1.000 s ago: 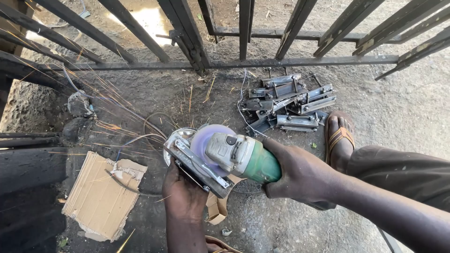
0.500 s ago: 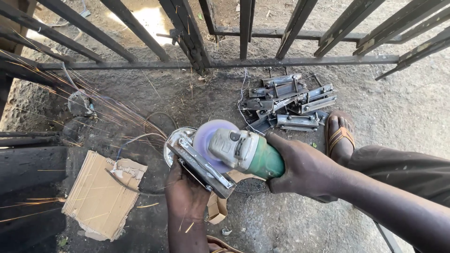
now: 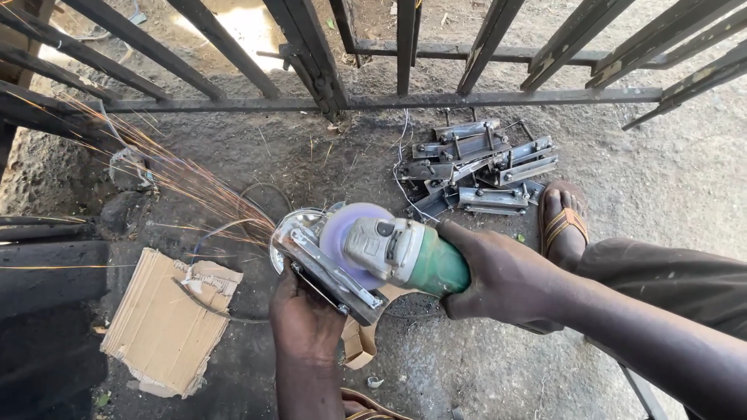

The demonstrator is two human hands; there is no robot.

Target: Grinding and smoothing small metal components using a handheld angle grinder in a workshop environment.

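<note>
Grinder (image 3: pixel 389 249), green-bodied and clamped in the right hand (image 3: pixel 506 280), bites the metal piece (image 3: pixel 327 272) gripped by the left hand (image 3: pixel 307 319) low over the ground, sparks (image 3: pixel 171 179) flying leftward; mid-grind, needing steady pressure.

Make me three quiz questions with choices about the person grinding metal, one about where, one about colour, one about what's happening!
1. Where does the pile of metal parts lie?
A) beside the sandalled foot
B) on the cardboard
C) in a bucket

2. What colour is the grinder body?
A) red
B) green
C) yellow

3. What is the grinder doing?
A) lying unused
B) hanging on the gate
C) throwing sparks

Answers: 1 A, the parts sit on the ground by the foot. 2 B, the right hand grips a green body. 3 C, sparks fly leftward while the left hand holds the metal bar.
</note>
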